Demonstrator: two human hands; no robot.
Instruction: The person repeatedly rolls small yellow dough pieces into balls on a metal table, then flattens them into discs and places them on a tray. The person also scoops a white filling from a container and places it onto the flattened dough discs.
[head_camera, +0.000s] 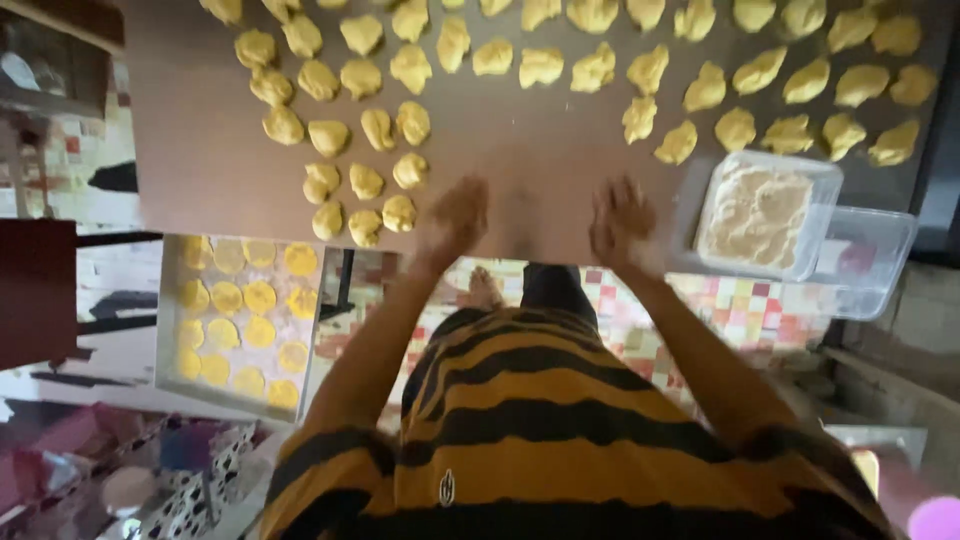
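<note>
Dozens of yellow dough lumps (540, 66) are spread over the brown table (200, 170), running across the top of the frame and bunching down toward the centre left. Both hands hang over the bare strip at the table's near edge, at mid-frame, and both are blurred. The left hand (455, 218) looks loosely spread and holds nothing that I can make out; the right hand (622, 222) has its fingers fanned wide and is also empty.

The closest lumps are a small cluster (363, 195) just to the left of the left hand, so that hand is the nearer one to them. To the right of the right hand, at the table's edge, stands a clear plastic tub (768, 212) of pale flour or crumb, with an empty clear tub (870, 258) just beside it. At the lower left, below the table, a tray (240, 318) holds flattened yellow discs. A striped yellow-and-black shirt (540, 440) fills the bottom.
</note>
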